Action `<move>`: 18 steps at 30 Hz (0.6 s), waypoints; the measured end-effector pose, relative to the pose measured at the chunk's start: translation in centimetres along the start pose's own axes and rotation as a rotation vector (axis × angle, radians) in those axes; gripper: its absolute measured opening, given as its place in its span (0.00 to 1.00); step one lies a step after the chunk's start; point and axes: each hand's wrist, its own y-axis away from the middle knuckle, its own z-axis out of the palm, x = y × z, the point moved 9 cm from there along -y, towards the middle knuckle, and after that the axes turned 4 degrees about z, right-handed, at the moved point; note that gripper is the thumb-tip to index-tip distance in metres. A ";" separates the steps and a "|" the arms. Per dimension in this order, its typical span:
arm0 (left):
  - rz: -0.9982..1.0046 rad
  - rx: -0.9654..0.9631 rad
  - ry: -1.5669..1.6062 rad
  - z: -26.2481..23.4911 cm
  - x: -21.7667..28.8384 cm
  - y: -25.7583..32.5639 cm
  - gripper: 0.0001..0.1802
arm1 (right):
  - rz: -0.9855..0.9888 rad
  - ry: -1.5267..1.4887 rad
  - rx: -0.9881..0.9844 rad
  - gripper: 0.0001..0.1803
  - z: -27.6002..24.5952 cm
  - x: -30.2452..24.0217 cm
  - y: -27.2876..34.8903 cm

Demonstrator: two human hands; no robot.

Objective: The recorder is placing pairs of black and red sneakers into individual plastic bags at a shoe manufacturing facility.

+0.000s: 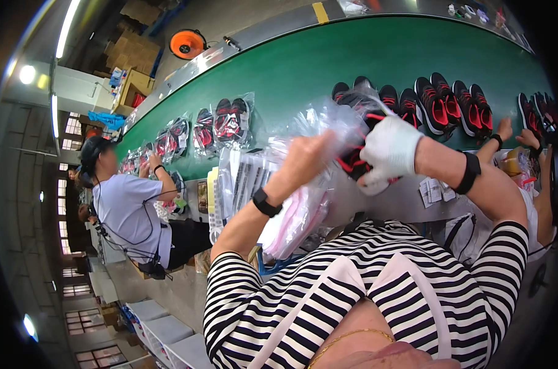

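Observation:
My left hand (304, 161), bare and a little blurred by motion, is closed on the edge of a clear plastic bag (328, 120). In a white glove, my right hand (391, 147) grips black shoes with red trim (351, 165) right beside the bag's mouth. The glove and the crumpled film cover much of these shoes, so I cannot tell how far they sit inside the bag. Just beyond my hands, more black and red shoes (408, 106) stand on the green conveyor belt (291, 67).
Bagged shoe pairs (233, 120) lie on the belt to the left. Stacked plastic bags (300, 215) and label sheets (245, 178) are by my left forearm. Unbagged pairs (439, 104) stand on the right. A co-worker (131, 209) works at left; another person's hands (506, 129) are at right.

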 end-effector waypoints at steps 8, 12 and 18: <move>0.085 0.076 0.394 2.4 5.0 -1.7 0.19 | 0.100 -0.153 0.430 0.21 3.4 5.6 -2.2; -0.117 0.178 0.320 2.1 3.0 -7.4 0.16 | -0.130 0.037 0.209 0.17 6.1 3.2 -3.5; -0.125 0.203 0.462 1.9 0.4 -13.1 0.07 | -0.346 0.012 0.196 0.13 3.2 -1.6 -2.3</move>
